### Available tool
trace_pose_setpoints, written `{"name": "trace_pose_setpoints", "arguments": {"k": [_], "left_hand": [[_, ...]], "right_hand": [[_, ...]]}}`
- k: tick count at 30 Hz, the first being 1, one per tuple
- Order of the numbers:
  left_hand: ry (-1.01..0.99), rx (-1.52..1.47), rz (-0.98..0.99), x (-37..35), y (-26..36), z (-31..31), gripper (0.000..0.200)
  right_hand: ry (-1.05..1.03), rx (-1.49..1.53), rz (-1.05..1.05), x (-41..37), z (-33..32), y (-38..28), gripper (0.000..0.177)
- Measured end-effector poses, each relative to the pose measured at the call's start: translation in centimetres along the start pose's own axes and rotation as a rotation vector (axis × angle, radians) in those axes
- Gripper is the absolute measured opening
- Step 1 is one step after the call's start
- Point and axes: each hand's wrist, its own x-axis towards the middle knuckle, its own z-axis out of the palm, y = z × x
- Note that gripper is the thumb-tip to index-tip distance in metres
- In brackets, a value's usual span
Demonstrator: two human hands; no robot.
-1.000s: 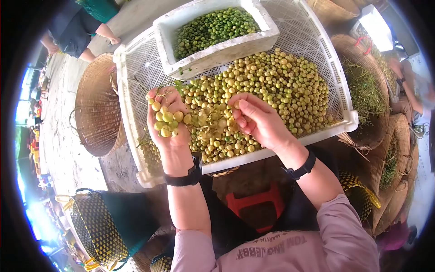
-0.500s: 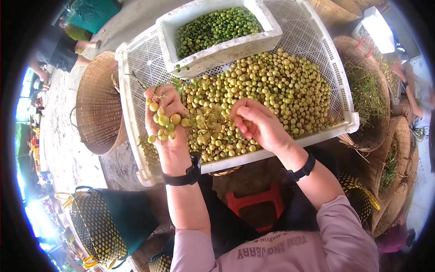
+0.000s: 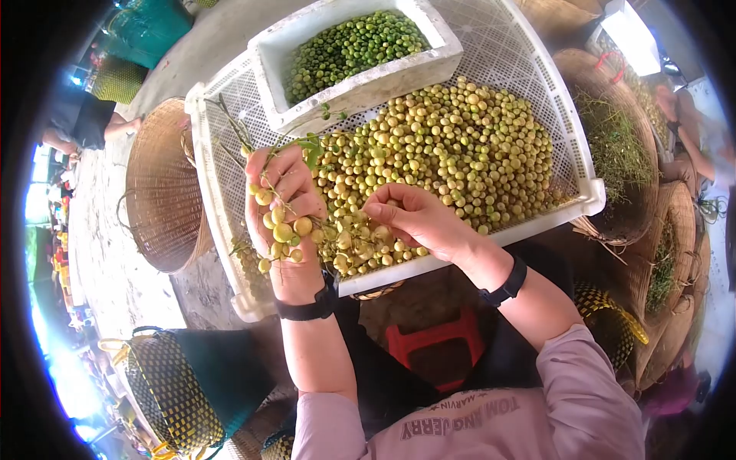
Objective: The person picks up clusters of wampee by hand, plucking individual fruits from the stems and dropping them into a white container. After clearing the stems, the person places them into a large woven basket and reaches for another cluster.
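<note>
My left hand is closed round a twig of small round yellow-green fruits, with the bunch hanging over the palm. The twig's bare stem and a few green leaves stick out beyond the fingers. To the right, my right hand is pinched, its fingertips at the bunch's right end; what lies between them is hidden. Both hands are above a heap of loose yellow-green fruits in a white perforated plastic crate.
A white foam box of small green fruits stands in the crate's far part. A wicker basket is at left, another basket with stems at right. Below are a checkered basket and a red stool. Other people sit at both sides.
My right hand has moved left and slightly down, and its fingers are now at the bunch. My left hand still holds the twig, turned slightly. The whole view has shifted a little.
</note>
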Motion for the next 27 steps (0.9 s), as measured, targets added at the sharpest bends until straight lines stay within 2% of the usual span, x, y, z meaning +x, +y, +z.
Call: {"name": "trace_pose_setpoints", "arguments": {"k": [3, 5, 8, 13, 15, 16, 18, 19, 20, 22, 23, 27], "left_hand": [[-0.001, -0.022, -0.006, 0.1, 0.3, -0.1, 0.028], [0.002, -0.035, -0.003, 0.1, 0.7, -0.2, 0.028], [-0.007, -0.045, 0.006, -0.1, 1.1, 0.1, 0.026], [-0.046, -0.067, -0.052, 0.1, 1.1, 0.3, 0.010], [-0.038, -0.131, -0.105, 0.2, 0.6, 0.4, 0.017], [-0.035, -0.132, -0.109, 0.1, 0.3, 0.4, 0.017], [-0.006, -0.200, -0.171, 0.1, -0.4, 0.3, 0.011], [-0.021, -0.233, -0.189, 0.2, -0.8, 0.2, 0.010], [-0.020, -0.235, -0.192, 0.2, -1.2, 0.1, 0.010], [0.037, -0.286, -0.189, 0.2, -1.7, 0.2, 0.022], [0.009, -0.298, -0.208, 0.3, -1.6, -0.3, 0.022], [0.044, -0.243, -0.175, 0.2, -1.6, -0.2, 0.021]], "right_hand": [[-0.020, 0.025, -0.052, 0.3, -0.7, 0.9, 0.021], [-0.094, 0.295, -0.028, 0.4, -1.3, 0.9, 0.019], [-0.048, 0.438, -0.024, 0.4, -1.7, 0.4, 0.021], [-0.165, 0.451, -0.036, 0.4, -2.5, 0.1, 0.022], [-0.047, 0.147, -0.064, 0.4, -2.1, 0.7, 0.027], [-0.043, 0.150, -0.065, 0.3, -1.6, 0.6, 0.027], [-0.082, -0.049, -0.128, 0.2, -0.6, 0.1, 0.026], [-0.178, -0.060, -0.132, 0.3, -0.8, 0.3, 0.027], [-0.175, -0.059, -0.132, 0.3, -0.7, 0.5, 0.027], [-0.309, 0.046, -0.229, 0.4, -0.3, 0.8, 0.028], [-0.359, 0.070, -0.187, 0.2, -0.4, 0.5, 0.029], [-0.331, 0.032, -0.185, -0.2, -0.1, 0.3, 0.027]]}}
